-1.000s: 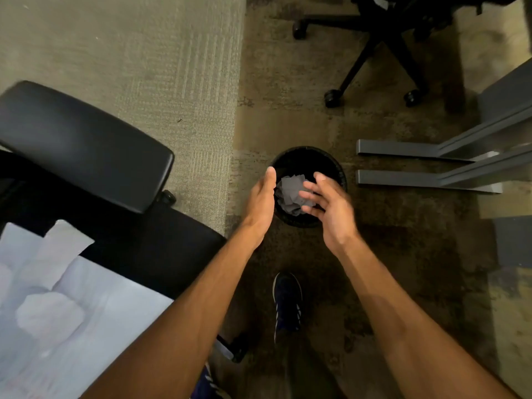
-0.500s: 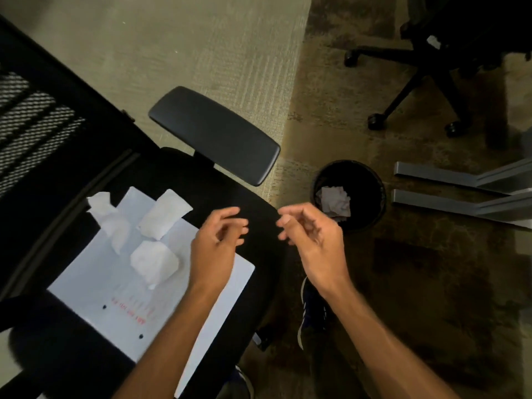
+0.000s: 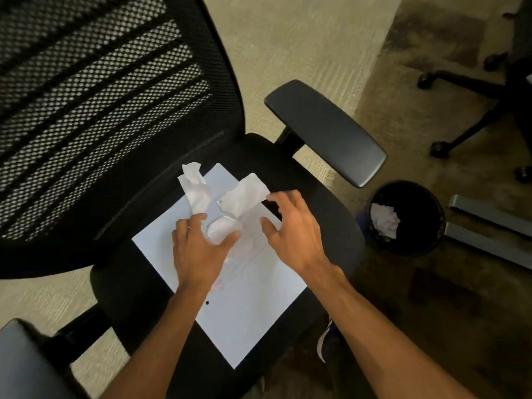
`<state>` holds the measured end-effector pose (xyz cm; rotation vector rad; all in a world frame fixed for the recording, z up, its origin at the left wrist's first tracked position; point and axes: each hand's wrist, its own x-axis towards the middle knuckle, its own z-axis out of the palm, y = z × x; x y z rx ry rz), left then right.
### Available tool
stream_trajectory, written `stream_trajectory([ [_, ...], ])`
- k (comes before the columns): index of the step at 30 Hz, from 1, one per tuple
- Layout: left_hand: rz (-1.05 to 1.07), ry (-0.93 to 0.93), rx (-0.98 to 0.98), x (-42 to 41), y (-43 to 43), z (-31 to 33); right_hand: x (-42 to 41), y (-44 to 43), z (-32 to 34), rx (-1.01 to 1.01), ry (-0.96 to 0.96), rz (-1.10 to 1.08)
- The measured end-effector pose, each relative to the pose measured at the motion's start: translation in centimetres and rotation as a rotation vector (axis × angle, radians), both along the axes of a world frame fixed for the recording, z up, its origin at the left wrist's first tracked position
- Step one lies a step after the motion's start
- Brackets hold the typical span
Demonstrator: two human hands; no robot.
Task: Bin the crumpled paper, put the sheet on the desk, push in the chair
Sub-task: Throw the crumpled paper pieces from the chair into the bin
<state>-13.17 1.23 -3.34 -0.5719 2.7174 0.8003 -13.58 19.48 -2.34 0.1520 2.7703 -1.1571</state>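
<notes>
A flat white sheet [image 3: 244, 306] with red writing lies on the seat of a black mesh office chair [image 3: 115, 116]. Three crumpled paper pieces rest on its far end. My left hand [image 3: 198, 249] curls its thumb and fingers around the nearest ball [image 3: 221, 230]. My right hand [image 3: 290, 228] hovers spread, its fingertips beside the middle crumpled piece [image 3: 244, 198]. A third wad [image 3: 195, 190] lies further left. To the right on the floor, a black bin [image 3: 426, 223] holds one crumpled paper [image 3: 384, 221].
The chair's right armrest [image 3: 325, 131] juts between seat and bin. Grey desk feet [image 3: 489, 223] lie right of the bin. Another chair's wheeled base [image 3: 472, 90] stands at the upper right. My shoe [image 3: 324, 341] shows under the seat edge.
Both hands left the bin, where a crumpled paper now lies, and swung left over the chair seat. My left hand has closed around the nearest ball; the right reaches toward the middle piece.
</notes>
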Motion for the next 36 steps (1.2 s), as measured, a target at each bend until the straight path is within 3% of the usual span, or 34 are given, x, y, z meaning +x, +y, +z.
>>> stream_trajectory([
  [11, -0.098, 0.036, -0.088, -0.3, -1.1, -3.5, -7.6, -3.3, -3.8, 0.267, -0.139, 0.015],
  [19, -0.068, 0.096, -0.015, -0.3, -1.8, -3.6, -7.8, -3.2, -4.1, 0.212, -0.185, -0.015],
  [22, -0.019, 0.163, 0.121, -0.1, -2.6, -3.2, -7.5, -2.7, -3.5, -0.013, -0.209, -0.102],
  [27, 0.126, 0.226, 0.275, -1.1, -5.3, -2.0, -5.6, -1.6, -1.8, -0.67, -0.31, -0.396],
  [30, 0.285, 0.196, 0.469, -2.3, -7.1, -1.5, -5.3, -1.3, -0.9, -0.961, -0.371, -0.469],
  [33, 0.432, 0.061, 0.742, -4.0, -8.4, -1.5, -6.5, -2.0, -0.6, -1.154, -0.404, -0.431],
  [36, 0.521, 0.024, 0.924, -6.0, -9.0, -1.9, -8.7, -4.3, -0.9, -1.147, -0.451, -0.357],
])
